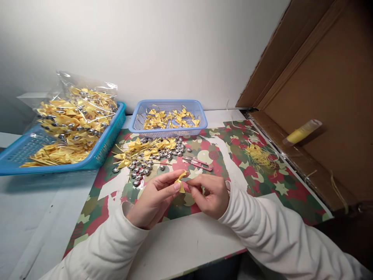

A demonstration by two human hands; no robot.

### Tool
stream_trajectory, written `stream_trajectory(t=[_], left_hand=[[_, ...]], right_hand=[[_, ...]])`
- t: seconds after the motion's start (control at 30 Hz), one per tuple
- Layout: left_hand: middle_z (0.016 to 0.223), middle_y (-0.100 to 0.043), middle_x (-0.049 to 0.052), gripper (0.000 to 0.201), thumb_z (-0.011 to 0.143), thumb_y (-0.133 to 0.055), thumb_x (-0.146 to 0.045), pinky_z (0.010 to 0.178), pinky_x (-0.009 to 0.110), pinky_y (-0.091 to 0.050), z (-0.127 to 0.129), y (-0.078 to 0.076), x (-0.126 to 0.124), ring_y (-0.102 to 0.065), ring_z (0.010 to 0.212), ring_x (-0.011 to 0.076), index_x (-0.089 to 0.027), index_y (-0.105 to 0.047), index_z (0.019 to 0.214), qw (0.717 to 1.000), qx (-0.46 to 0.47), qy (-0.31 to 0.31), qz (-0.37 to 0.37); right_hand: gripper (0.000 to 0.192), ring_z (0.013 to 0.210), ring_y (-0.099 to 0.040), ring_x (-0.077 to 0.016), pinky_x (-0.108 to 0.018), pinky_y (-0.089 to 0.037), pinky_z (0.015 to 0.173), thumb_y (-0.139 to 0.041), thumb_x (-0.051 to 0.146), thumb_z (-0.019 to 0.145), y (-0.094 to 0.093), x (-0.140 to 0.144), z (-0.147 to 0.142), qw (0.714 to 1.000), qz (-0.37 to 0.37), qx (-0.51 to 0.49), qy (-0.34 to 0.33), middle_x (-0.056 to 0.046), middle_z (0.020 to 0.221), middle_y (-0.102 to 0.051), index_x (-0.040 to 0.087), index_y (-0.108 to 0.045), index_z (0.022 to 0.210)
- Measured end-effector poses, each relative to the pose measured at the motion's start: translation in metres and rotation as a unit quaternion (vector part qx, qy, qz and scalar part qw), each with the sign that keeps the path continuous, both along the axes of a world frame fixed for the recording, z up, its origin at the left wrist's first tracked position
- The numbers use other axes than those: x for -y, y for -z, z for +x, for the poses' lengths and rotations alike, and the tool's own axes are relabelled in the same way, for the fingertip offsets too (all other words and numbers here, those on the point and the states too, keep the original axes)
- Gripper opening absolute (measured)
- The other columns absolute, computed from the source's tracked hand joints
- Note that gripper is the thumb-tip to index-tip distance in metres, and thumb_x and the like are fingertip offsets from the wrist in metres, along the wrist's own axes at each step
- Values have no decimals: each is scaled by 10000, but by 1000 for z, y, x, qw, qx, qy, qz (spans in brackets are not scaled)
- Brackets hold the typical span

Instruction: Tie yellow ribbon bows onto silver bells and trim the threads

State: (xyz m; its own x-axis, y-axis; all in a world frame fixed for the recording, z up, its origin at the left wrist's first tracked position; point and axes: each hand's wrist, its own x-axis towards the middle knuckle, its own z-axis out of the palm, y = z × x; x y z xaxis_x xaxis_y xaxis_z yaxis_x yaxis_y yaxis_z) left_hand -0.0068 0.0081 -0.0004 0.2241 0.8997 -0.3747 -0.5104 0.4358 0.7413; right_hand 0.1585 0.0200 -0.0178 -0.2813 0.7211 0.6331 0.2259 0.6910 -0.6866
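Note:
My left hand (pixel 159 196) pinches a yellow ribbon bow (pixel 182 183) between thumb and fingers, above the table. Close at its right side, my right hand (pixel 210 194) has thumb and fingers pressed together; whatever they hold, perhaps part of the bow's cord, is too small to make out. Just beyond the hands lies a pair of pink thread snips (pixel 201 164). Shiny silver bells or beads (pixel 142 171) are scattered to the left of the snips. Among them rests a pile of yellow bows with gold cords (pixel 140 147).
Behind the pile stands a light blue basket (pixel 168 132) holding finished-looking bows with loops. At left, a larger blue basket (pixel 101 151) carries a clear bag (pixel 78 112) of bows and bells. Yellow thread scraps (pixel 260 156) lie right, near a cardboard wall (pixel 320 77) with a yellow thread spool (pixel 303 132).

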Motion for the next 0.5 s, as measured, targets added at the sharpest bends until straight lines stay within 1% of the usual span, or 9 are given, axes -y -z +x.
stream_trajectory(t=[0.1,0.27,0.33,0.43,0.5], left_hand=[[648,-716,10,353,536,-915,-245,606,142,-517,-1,1,0,-621,587,71,-188,-801,865,1000,8,13,10],[656,-711,26,349,564,-901,-257,621,171,-532,-2,1,1,-633,612,98,-172,-799,887,1000,6,26,6],[706,-731,37,341,560,-901,-262,625,178,-536,-2,0,1,-639,625,103,-169,-800,872,1000,2,26,1],[812,-765,54,343,540,-908,-258,672,199,-549,-2,-1,2,-674,703,133,-185,-802,858,1000,-6,27,-12],[832,-775,57,332,540,-908,-256,700,204,-550,-2,-2,2,-691,749,151,-202,-804,851,999,-8,32,-9]], right_hand=[[177,507,-550,-97,-216,-437,506,-505,58,801,2,-2,1,1000,3,4,-10,-9,598,-651,177,-615,730],[175,489,-491,-93,-222,-426,509,-506,74,827,4,-7,4,999,23,21,-31,8,562,-597,179,-631,763],[182,495,-488,-95,-222,-428,509,-496,84,842,5,-10,5,999,30,23,-37,10,566,-592,184,-633,779],[189,518,-508,-99,-223,-440,521,-493,93,862,7,-13,5,999,23,19,-38,8,583,-601,189,-640,794],[183,528,-517,-101,-227,-447,530,-506,97,869,9,-14,5,999,15,14,-39,10,584,-600,190,-646,797]])
